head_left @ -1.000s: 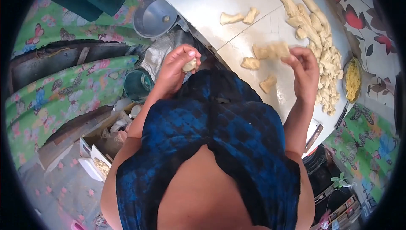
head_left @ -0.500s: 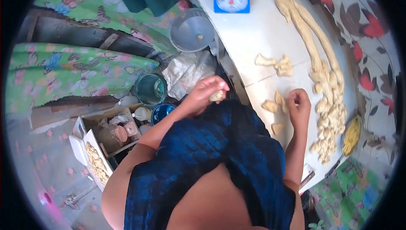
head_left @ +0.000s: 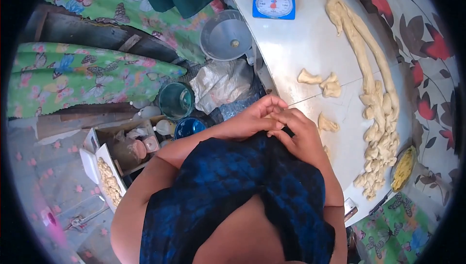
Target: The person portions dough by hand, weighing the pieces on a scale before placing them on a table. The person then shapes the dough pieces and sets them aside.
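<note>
In front of my apron, my left hand [head_left: 259, 120] and my right hand [head_left: 300, 135] meet with fingers bent together over a small piece of dough, which they almost wholly hide. A dough piece [head_left: 329, 123] lies on the table just right of my right hand, and the edge of another shows beside my wrist. Farther up the table are two more pieces, a long one [head_left: 309, 76] and a lumpy one [head_left: 331, 86].
Long dough strands [head_left: 357, 41] run down the table's right side into a pile of knotted dough [head_left: 381, 142]. A blue scale [head_left: 274, 2] stands at the top. At lower right is a dish of yellow shreds [head_left: 404, 169]. On my left are a grey basin [head_left: 225, 33], buckets and a tray of dough pieces [head_left: 109, 181].
My right hand has left the tabletop and come in to meet my left hand, which held the dough piece near my body. The view has shifted slightly.
</note>
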A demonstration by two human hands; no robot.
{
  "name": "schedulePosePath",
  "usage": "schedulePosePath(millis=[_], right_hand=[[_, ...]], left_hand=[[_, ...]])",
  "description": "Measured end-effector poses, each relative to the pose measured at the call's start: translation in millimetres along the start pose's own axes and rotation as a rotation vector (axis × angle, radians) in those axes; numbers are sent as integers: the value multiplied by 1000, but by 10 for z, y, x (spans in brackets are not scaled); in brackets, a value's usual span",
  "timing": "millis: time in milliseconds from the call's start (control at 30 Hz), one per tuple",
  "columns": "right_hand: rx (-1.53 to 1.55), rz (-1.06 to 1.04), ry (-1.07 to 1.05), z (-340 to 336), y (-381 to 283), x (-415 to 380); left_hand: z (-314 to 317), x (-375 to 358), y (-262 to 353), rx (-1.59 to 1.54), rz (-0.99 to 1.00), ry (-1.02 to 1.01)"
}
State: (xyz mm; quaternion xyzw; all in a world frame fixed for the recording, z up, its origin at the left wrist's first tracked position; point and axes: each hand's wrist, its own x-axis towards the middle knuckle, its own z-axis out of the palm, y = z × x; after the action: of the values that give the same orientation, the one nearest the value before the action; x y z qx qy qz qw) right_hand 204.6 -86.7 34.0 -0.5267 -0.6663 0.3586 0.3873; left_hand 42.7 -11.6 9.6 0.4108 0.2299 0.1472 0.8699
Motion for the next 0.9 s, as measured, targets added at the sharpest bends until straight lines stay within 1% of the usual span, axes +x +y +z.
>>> schedulePosePath(millis=[67, 167, 367, 600, 667, 700, 767, 800, 867, 900], right_hand=[[42, 16, 17, -20, 19, -35], [47, -31, 79, -1, 42, -52], [86, -43, 130, -11, 104, -128], [104, -17, 159, -95, -41, -78], [112, -16, 85, -103, -27, -75], [111, -16, 84, -104, -28, -68], [52, -11, 106, -109, -37, -43], [51, -13, 106, -107, -56, -24], [40, -65, 178, -89, -105, 14], [39, -65, 177, -73, -104, 21]], left_hand=[[-30, -19, 37, 50, -64, -42], [-17, -50, 93, 137, -76, 11], [-25, -78, 168, 213, -71, 10], [-57, -36, 62, 167, -9, -2], [-60, -43, 49, 93, -23, -50], [-34, -44, 69, 93, -22, -50], [35, -46, 136, 124, -78, 54], [23, -52, 131, 124, -76, 54], [-10, -64, 109, 200, 23, 64], [-10, -66, 112, 199, 24, 63]])
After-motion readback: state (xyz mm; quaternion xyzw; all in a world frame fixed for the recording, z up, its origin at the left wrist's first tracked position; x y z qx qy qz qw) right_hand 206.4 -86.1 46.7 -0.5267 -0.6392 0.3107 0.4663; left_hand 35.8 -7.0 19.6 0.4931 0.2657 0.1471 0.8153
